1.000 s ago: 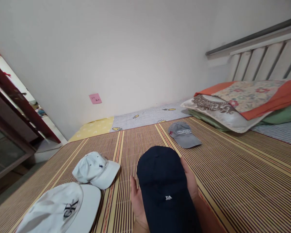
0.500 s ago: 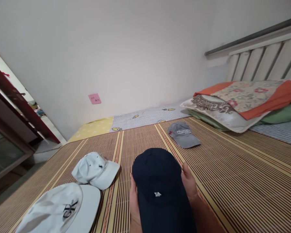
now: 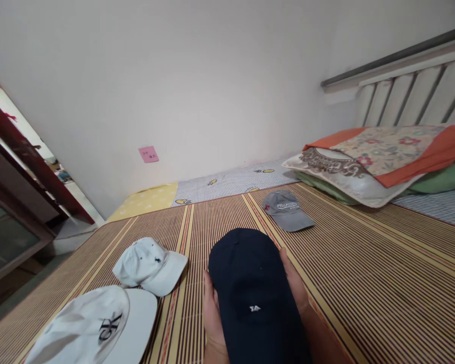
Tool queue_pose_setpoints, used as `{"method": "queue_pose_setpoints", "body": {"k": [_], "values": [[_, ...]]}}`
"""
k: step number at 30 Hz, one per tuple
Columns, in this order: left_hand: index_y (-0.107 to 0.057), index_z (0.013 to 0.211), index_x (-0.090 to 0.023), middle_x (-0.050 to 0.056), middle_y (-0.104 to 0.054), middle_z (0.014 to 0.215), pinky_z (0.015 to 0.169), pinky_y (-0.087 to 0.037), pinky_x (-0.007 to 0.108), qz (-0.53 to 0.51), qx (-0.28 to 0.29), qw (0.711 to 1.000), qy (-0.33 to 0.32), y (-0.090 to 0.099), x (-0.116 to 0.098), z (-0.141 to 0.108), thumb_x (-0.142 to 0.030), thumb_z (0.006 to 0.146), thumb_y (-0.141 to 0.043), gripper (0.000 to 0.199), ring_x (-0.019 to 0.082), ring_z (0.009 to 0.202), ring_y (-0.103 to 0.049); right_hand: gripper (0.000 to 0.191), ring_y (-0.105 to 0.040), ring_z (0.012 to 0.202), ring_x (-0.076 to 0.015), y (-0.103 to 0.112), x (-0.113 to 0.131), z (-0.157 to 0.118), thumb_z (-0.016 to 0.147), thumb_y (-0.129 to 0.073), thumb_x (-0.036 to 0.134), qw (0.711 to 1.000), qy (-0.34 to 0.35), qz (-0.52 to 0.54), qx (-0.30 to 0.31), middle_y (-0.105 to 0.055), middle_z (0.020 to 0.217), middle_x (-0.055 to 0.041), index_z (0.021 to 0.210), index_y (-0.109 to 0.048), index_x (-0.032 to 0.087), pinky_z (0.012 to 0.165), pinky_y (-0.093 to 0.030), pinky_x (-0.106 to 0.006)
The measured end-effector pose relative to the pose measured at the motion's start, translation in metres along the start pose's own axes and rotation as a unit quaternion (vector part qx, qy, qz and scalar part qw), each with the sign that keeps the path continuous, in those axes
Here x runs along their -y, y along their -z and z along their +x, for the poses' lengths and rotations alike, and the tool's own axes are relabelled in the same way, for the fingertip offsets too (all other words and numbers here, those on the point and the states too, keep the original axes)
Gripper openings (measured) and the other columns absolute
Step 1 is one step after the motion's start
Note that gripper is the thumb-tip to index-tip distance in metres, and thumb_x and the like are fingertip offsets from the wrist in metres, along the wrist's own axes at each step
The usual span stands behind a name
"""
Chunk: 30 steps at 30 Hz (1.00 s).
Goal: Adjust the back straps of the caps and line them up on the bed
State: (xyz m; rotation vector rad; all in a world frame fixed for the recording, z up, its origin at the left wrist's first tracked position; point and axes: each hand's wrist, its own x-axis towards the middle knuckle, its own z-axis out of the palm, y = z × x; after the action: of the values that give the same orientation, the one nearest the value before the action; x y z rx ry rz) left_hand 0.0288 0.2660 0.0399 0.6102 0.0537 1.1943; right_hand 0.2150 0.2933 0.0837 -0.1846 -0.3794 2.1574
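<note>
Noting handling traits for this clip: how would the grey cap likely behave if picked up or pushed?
The grey cap is probably light, being a thin-looking fabric cap. Its crown, slightly slumped, would likely give under a squeeze, while the smooth, curved brim looks stiffer. Resting brim-down on the striped mat, it would probably slide rather than roll.

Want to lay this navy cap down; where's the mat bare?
Widest: mat right of right hand, nearer than pillow. Smaller: between grey cap and small white cap. Crowded: left, where small and big white cap meet.
</note>
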Motion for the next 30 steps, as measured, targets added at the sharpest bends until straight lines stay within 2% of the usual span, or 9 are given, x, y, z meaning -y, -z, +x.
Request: {"method": "queue_pose_setpoints", "body": {"k": [3, 7, 11, 15, 21, 26, 30], "values": [[-0.049, 0.151, -0.033, 0.002, -0.052, 0.157, 0.13, -0.007, 0.046, -0.011, 0.037, 0.999, -0.009, -0.005, -0.005, 0.001, -0.07, 0.101, -0.011, 0.073, 0.026, 0.155, -0.029, 0.062, -0.059, 0.136, -0.0325, 0.005, 0.001, -0.002, 0.095, -0.047, 0.072, 1.0, -0.01, -0.009, -0.003, -0.079, 0.121, -0.0104, 0.112, -0.079, 0.021, 0.12, -0.04, -0.056], [-0.051, 0.149, -0.034, -0.001, -0.053, 0.156, 0.13, -0.004, 0.043, -0.047, 0.084, 0.995, -0.013, -0.015, -0.01, 0.001, -0.059, 0.104, -0.002, 0.071, 0.022, 0.153, -0.035, 0.058, -0.059, 0.136, -0.0327, 0.011, 0.002, -0.003, 0.092, -0.054, 0.071, 1.0, 0.003, -0.013, 0.003, -0.079, 0.12, -0.0095, 0.113, -0.079, 0.023, 0.12, -0.039, -0.056], [-0.051, 0.149, -0.035, -0.002, -0.052, 0.156, 0.13, -0.007, 0.041, -0.05, 0.099, 0.994, -0.002, -0.021, -0.011, 0.0, -0.057, 0.105, 0.001, 0.072, 0.02, 0.151, -0.038, 0.063, -0.056, 0.139, -0.034, 0.013, 0.002, -0.003, 0.09, -0.053, 0.076, 1.0, 0.016, -0.007, 0.012, -0.079, 0.122, -0.0113, 0.111, -0.079, 0.023, 0.12, -0.036, -0.059], [-0.051, 0.149, -0.033, -0.002, -0.05, 0.158, 0.13, -0.004, 0.041, -0.047, 0.115, 0.992, 0.002, -0.021, -0.009, 0.001, -0.055, 0.105, 0.003, 0.073, 0.02, 0.152, -0.037, 0.063, -0.055, 0.14, -0.0344, 0.011, 0.004, -0.004, 0.091, -0.052, 0.075, 0.999, 0.023, 0.011, 0.025, -0.078, 0.122, -0.0122, 0.111, -0.079, 0.022, 0.12, -0.033, -0.062], [-0.046, 0.151, -0.035, -0.004, -0.044, 0.161, 0.13, 0.003, 0.039, -0.033, 0.11, 0.993, 0.028, -0.017, -0.01, 0.0, -0.051, 0.106, 0.004, 0.07, 0.018, 0.155, -0.029, 0.066, -0.056, 0.139, -0.0343, 0.011, 0.005, -0.005, 0.091, -0.051, 0.076, 1.0, 0.01, 0.007, 0.022, -0.077, 0.124, -0.0138, 0.11, -0.079, 0.02, 0.121, -0.033, -0.06], [-0.042, 0.155, -0.031, 0.001, -0.042, 0.162, 0.13, 0.001, 0.041, -0.028, 0.088, 0.995, 0.033, -0.009, -0.01, -0.002, -0.067, 0.1, -0.001, 0.077, 0.023, 0.154, -0.034, 0.064, -0.054, 0.14, -0.0335, 0.013, 0.006, -0.004, 0.091, -0.052, 0.075, 1.0, 0.003, 0.014, 0.026, -0.076, 0.128, -0.014, 0.11, -0.079, 0.02, 0.121, -0.033, -0.059], [-0.046, 0.152, -0.033, 0.002, -0.047, 0.16, 0.13, -0.003, 0.045, -0.025, 0.049, 0.997, 0.045, -0.003, -0.009, -0.003, -0.073, 0.099, -0.012, 0.075, 0.026, 0.151, -0.04, 0.063, -0.055, 0.14, -0.0336, 0.014, 0.004, -0.002, 0.089, -0.058, 0.074, 1.0, 0.008, 0.0, 0.022, -0.074, 0.132, -0.0128, 0.114, -0.079, 0.02, 0.121, -0.035, -0.056]]}}
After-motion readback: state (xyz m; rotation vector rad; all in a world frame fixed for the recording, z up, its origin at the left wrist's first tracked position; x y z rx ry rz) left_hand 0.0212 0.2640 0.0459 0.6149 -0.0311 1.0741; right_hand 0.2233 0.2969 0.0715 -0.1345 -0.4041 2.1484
